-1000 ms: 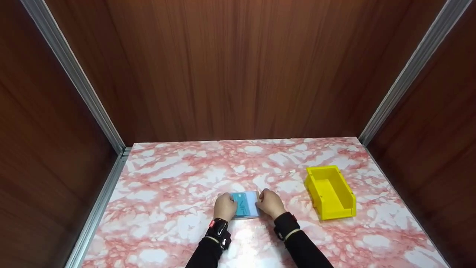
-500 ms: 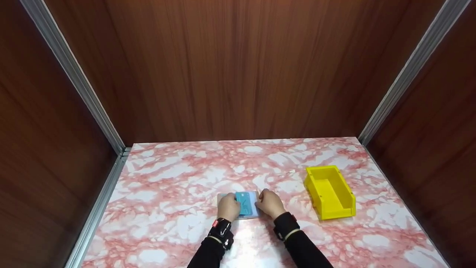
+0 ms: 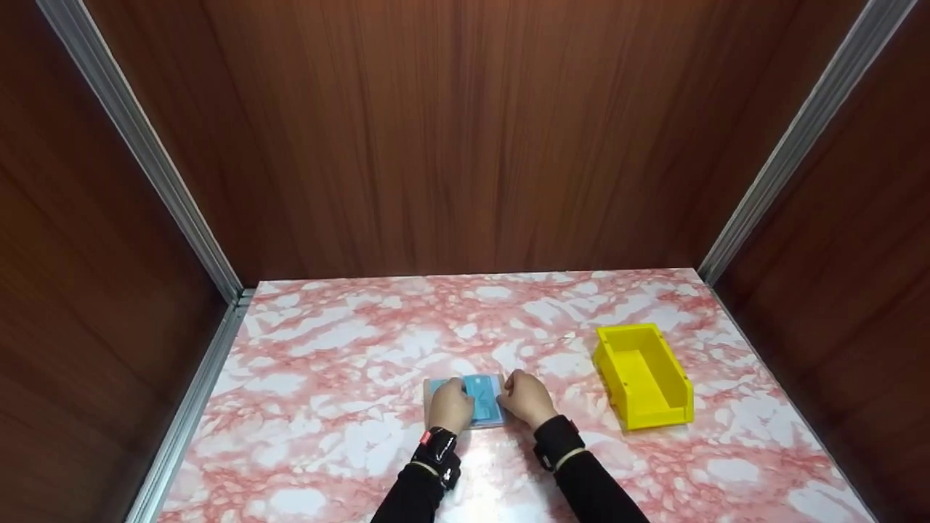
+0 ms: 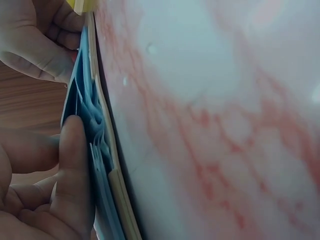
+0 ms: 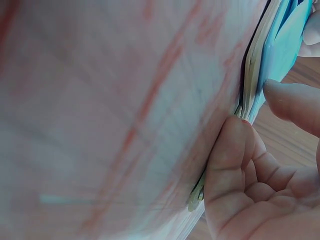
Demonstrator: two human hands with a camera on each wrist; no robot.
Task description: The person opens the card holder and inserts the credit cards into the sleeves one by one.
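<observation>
A card holder (image 3: 428,403) with tan covers and thin see-through sleeves (image 4: 92,110) lies open on the table. My left hand (image 3: 451,405) pinches a teal card (image 3: 481,398) between thumb and fingers, over the middle of the holder. In the left wrist view, the card side stands slightly apart from the sleeves beneath it. My right hand (image 3: 529,398) grips the holder's right edge, its thumb (image 5: 287,102) against the sleeves and its curled fingers (image 5: 230,160) at the cover. How far the card sits inside a sleeve cannot be made out.
To the right stands a yellow plastic bin (image 3: 644,378) with a low front. The table (image 3: 327,378) has a red and white marbled top. Brown wood-look panels (image 3: 465,145) and metal rails (image 3: 167,174) enclose it at the back and sides.
My left hand has moved right with the teal card, which now covers more of the pale right side of the holder. My right hand stays at the right edge.
</observation>
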